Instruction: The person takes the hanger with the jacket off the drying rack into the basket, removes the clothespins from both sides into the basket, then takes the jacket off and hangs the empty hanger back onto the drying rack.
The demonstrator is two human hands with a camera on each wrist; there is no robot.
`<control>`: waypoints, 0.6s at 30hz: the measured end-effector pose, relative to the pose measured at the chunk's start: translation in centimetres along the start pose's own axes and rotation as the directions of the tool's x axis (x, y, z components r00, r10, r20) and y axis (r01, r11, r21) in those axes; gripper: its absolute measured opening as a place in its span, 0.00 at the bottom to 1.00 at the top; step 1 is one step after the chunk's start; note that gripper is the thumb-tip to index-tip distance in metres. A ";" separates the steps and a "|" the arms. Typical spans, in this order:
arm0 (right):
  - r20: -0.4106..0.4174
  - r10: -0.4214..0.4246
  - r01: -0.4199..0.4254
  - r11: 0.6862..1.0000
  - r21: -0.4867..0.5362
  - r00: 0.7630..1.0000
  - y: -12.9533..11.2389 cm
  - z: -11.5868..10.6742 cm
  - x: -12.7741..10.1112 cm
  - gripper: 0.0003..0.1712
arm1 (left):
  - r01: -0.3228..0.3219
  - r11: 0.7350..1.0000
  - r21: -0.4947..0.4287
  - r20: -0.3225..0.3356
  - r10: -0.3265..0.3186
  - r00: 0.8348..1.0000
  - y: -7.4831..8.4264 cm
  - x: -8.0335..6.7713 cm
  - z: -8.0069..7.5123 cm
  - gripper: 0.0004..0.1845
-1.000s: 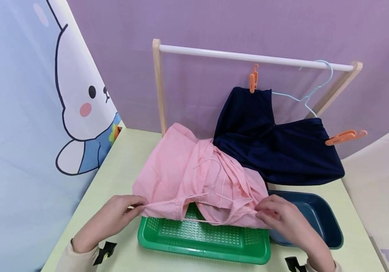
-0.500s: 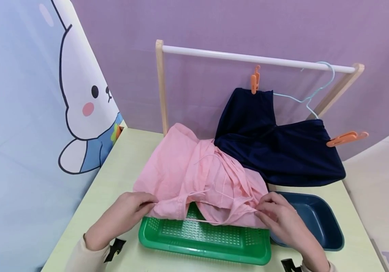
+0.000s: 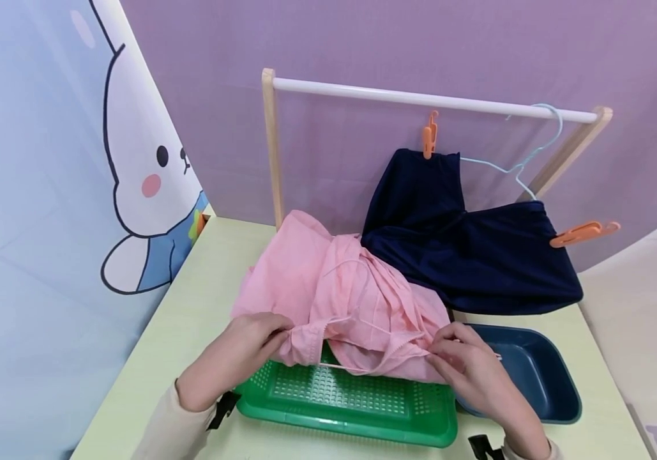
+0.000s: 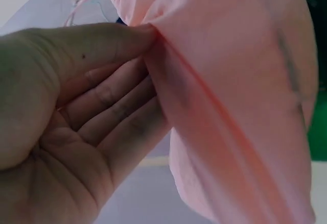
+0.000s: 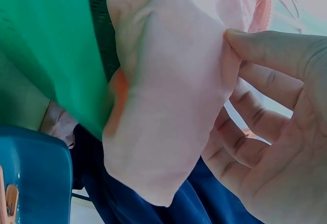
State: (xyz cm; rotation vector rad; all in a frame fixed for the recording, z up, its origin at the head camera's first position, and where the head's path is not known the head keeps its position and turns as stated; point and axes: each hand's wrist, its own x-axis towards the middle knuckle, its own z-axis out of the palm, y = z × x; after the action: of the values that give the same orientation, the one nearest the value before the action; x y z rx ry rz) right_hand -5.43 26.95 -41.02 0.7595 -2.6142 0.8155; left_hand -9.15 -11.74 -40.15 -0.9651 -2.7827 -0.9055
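A pink zip-up jacket [image 3: 290, 268] spreads over the green basket [image 3: 345, 425]. Inside its collar opening lies a thin pink hanger [image 3: 336, 366], partly covered by cloth. My left hand [image 3: 242, 351] pinches the jacket's upper edge left of the zip, thumb against fingers; the left wrist view shows the pinched fabric [image 4: 230, 71] hanging in a fold. On the other side, my right hand [image 3: 468, 364] pinches the opposite edge between thumb and forefinger, and in the right wrist view the pink cloth [image 5: 168, 96] drapes down from that grip.
Navy shorts [image 3: 506, 262] hang from a light blue hanger [image 3: 526, 163] with orange clips [image 3: 583, 234] on a rack with a white rail [image 3: 420, 98]. A dark blue basin [image 3: 529, 364] stands right of the basket, holding orange clips [image 5: 10, 201]. A purple cloth backs the table.
My left hand has moved right and slightly up with the jacket's edge, bunching the cloth toward the collar. My right hand has stayed nearly in place.
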 end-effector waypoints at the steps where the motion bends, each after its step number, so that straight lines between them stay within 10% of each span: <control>1: 0.003 -0.001 0.001 1.000 0.006 1.000 0.0 0.0 0.0 0.14 | -0.008 1.000 0.011 -0.017 0.008 1.000 0.2 0.2 0.0 0.04; 18: -0.008 0.024 -0.024 0.999 -0.031 1.000 -0.6 -0.5 0.9 0.09 | -0.046 0.997 0.061 -0.126 0.053 0.991 2.9 2.3 0.3 0.06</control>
State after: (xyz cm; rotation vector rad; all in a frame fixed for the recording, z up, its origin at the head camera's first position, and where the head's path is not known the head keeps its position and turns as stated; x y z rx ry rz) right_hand -5.73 26.47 -39.97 0.7162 -2.6281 0.7804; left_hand -9.27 -8.51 -38.37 -0.9291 -2.6508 -0.8438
